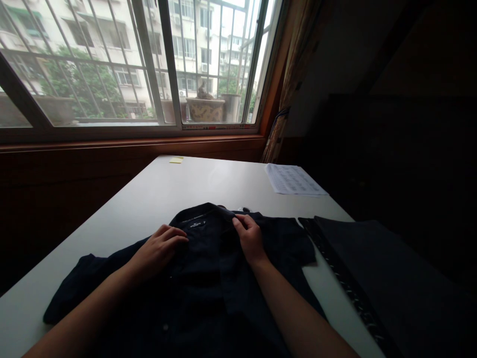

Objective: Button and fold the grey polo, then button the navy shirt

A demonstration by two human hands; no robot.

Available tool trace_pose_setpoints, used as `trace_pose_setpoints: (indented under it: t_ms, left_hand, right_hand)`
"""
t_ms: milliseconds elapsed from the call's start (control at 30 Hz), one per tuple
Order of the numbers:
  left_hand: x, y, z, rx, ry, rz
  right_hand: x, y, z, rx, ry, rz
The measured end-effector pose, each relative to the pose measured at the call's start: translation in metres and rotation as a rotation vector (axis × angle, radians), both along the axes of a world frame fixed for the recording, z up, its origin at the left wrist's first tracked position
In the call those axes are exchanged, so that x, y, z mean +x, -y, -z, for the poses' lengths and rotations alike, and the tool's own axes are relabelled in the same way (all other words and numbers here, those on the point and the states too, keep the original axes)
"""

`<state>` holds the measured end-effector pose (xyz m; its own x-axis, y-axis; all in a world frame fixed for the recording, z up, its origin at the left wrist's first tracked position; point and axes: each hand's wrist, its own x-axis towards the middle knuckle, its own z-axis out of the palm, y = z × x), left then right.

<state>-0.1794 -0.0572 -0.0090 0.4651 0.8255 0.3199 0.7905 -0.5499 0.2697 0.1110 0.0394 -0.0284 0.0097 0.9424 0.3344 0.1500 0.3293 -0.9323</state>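
Note:
A dark navy short-sleeved shirt (201,283) lies front side up, with its collar (194,213) away from me and a small label (197,224) showing inside the neck. My right hand (250,237) pinches the right side of the collar between thumb and fingers. On the shirt's left front, beside the neck opening, my left hand (160,248) rests with its fingers stretched over the cloth; its thumb is hidden. A sleeve spreads out on either side.
The white table (212,179) bears a yellow sticky note (176,160) at its far left and printed sheets (294,180) at its far right. Dark folded cloth (380,268) lies to the right. Small objects (244,210), partly hidden, sit behind the collar. A barred window (175,64) faces me.

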Motion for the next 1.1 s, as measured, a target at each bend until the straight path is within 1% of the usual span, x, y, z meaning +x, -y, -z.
trace_pose_setpoints:
  t_ms: [167,267,400,533,633,700,767,833,900,967,1100]
  left_hand:
    - [-0.001,-0.004,0.007,0.04,-0.001,-0.016]
    - [-0.002,-0.005,0.01,0.032,-0.002,-0.027]
    - [-0.003,-0.006,0.01,0.013,0.024,-0.007]
    - [-0.003,-0.004,0.009,-0.057,0.17,-0.018]
    - [-0.001,-0.001,0.007,-0.086,0.287,-0.048]
    - [0.002,-0.001,0.004,-0.083,0.379,-0.093]
    - [0.006,0.0,0.0,-0.098,0.47,-0.178]
    - [0.012,0.001,-0.004,-0.113,0.564,-0.271]
    - [0.019,0.003,-0.006,-0.132,0.662,-0.317]
    - [0.026,0.006,-0.008,-0.182,0.749,-0.325]
    - [0.037,0.011,-0.01,-0.316,0.875,-0.314]
  right_hand:
    - [0.001,0.0,-0.001,-0.003,-0.007,0.002]
    - [0.0,0.0,-0.001,-0.01,-0.015,-0.001]
    - [0.0,0.001,-0.001,0.013,-0.002,0.003]
    - [0.0,0.001,0.0,0.07,0.02,0.03]
    - [0.0,0.0,0.001,0.066,0.002,0.016]
    - [0.0,0.0,0.0,0.056,-0.01,0.002]
    - [0.0,0.001,-0.003,0.053,-0.025,-0.012]
    - [-0.002,0.004,-0.008,0.056,-0.042,-0.043]
    - [-0.005,0.009,-0.014,0.037,-0.061,-0.105]
    - [-0.01,0.017,-0.021,-0.023,-0.091,-0.188]
    - [-0.025,0.038,-0.034,-0.217,-0.202,-0.358]
